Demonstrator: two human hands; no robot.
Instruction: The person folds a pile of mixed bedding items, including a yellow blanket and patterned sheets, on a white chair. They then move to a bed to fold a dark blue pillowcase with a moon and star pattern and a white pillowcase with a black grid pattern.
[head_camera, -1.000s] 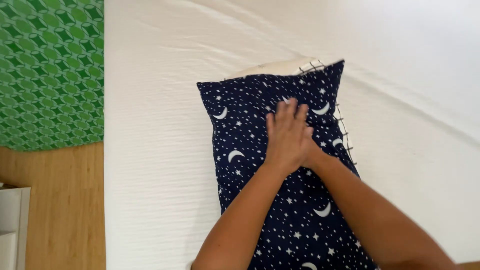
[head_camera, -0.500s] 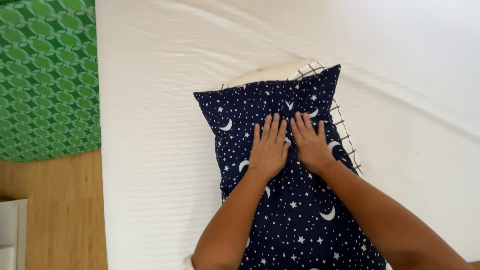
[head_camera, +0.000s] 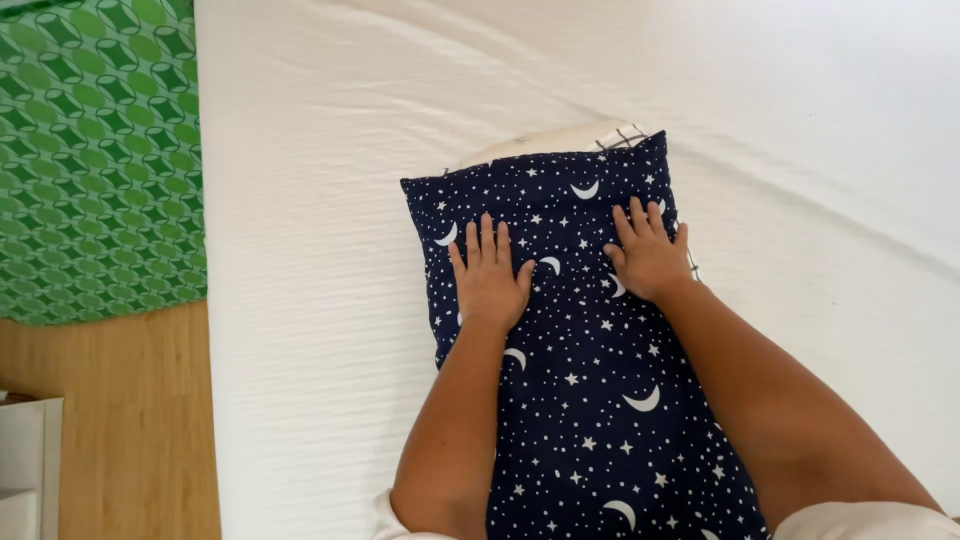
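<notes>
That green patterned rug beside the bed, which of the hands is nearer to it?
Left. The left hand lies flat on the starry pillow's rug-side half; the right hand presses the far half, away from the rug.

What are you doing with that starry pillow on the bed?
A person is pressing both hands flat on a dark blue pillowcase with white moons and stars. The left hand lies near its left edge, the right hand near its right edge, fingers spread. The cream pillow pokes out at the far end. It all lies on a white bed sheet. A green patterned rug covers the wooden floor beside the bed.
</notes>
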